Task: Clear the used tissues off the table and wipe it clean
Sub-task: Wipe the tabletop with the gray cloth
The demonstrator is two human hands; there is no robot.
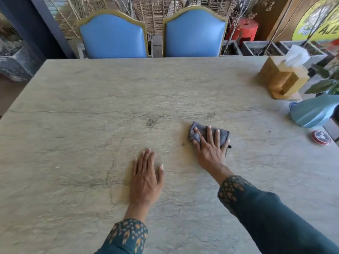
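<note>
Both hands lie on the pale, veined stone table (pixel 73 107). The left hand (pixel 145 178) rests flat, palm down, fingers straight and close together, thumb spread to the side, holding nothing. The right hand (pixel 211 145) presses down on a crumpled grey-blue wiping cloth (pixel 201 132) with its fingers splayed and straight across it; the cloth shows beyond the fingertips and on both sides of the hand, right of the table's middle. Both forearms wear dark teal sleeves (pixel 266 213) with orange patterned cuffs.

At the table's far right corner stands a light wooden tissue box (pixel 280 77) with a white tissue (pixel 296 55) sticking up out of its top. Just nearer, at the right edge, lies a pale blue spray bottle (pixel 311 112), partly cut off by the frame. Near it, closer to the person, sits a small round red disc (pixel 321 137) with a dark face and white marks too small to read.

Across the table, two blue padded chairs with gold-coloured frames (pixel 194 32) are pushed up to the far edge, side by side. Wicker chairs (pixel 156 13) stand behind them. In the upper right corner, a yellow sign (pixel 319 21) carries dark letters, of which only "AJE" can be read before the frame cuts it off. A red cylindrical stool (pixel 245 30) stands beyond the chairs, by grey planter boxes (pixel 256 47) with bare stems.
</note>
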